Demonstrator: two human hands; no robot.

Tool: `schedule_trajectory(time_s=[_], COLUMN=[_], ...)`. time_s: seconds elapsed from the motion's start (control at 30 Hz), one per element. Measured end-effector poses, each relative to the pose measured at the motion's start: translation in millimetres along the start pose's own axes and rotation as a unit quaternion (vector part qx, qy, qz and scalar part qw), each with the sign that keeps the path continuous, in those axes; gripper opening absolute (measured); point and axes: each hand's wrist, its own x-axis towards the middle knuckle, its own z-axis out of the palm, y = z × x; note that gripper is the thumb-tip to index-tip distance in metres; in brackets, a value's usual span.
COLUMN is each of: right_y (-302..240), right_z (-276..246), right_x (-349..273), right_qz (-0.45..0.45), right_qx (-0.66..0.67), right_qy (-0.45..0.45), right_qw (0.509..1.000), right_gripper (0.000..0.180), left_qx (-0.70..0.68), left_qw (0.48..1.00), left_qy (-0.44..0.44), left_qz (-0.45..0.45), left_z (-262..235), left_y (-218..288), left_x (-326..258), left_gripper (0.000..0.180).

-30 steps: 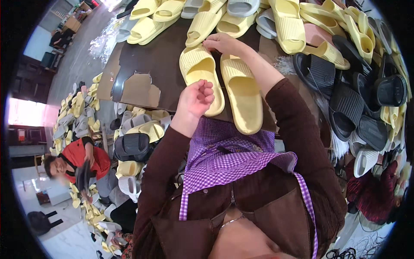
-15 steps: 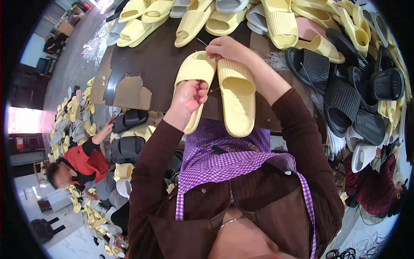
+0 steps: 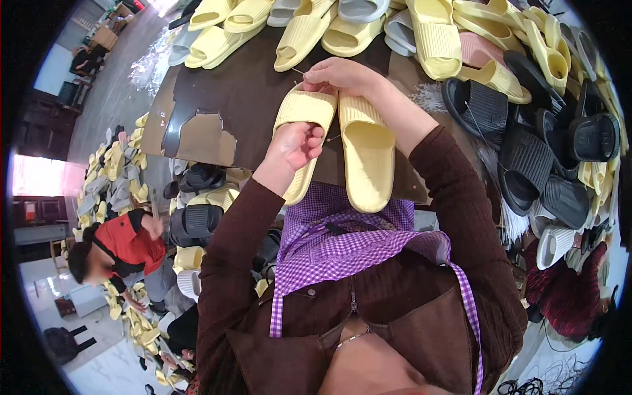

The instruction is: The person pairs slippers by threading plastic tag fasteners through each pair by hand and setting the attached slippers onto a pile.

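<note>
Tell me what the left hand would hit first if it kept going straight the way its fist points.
The left hand, a closed fist over the left yellow slipper, points up and right. Going on, it would probably first meet the right hand at the toes of the pair, though depth is unclear.

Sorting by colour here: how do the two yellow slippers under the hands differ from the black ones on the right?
The pair of yellow slippers is pale, lies side by side at the table's near edge, with both hands on it. The black slippers are dark, heaped loosely and untouched. Both are ribbed, open-toed slides.
</note>
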Motion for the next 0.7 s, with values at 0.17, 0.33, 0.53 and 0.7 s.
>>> schedule_trajectory(time_s=[0.17, 0.33, 0.53, 0.7], right_y=[-1, 3, 2, -3], right_z=[2, 10, 16, 3], right_x=[6, 4, 5, -2], right_qz=[0.028, 0.030, 0.025, -0.066], right_qx=[-0.047, -0.029, -0.014, -0.084], right_qy=[-0.003, 0.013, 0.035, 0.091], right_qw=[0.998, 0.999, 0.999, 0.990], right_gripper=[0.020, 0.020, 0.019, 0.021], left_qx=[0.013, 0.012, -0.013, -0.005], left_qw=[1.000, 1.000, 1.000, 1.000], left_qy=[0.016, 0.021, -0.003, 0.006], left_qz=[-0.001, 0.001, 0.010, 0.026], left_z=[6, 5, -15, -10], left_y=[-1, -6, -9, -6], left_x=[-3, -1, 1, -22], left_gripper=[0.008, 0.008, 0.009, 0.009])
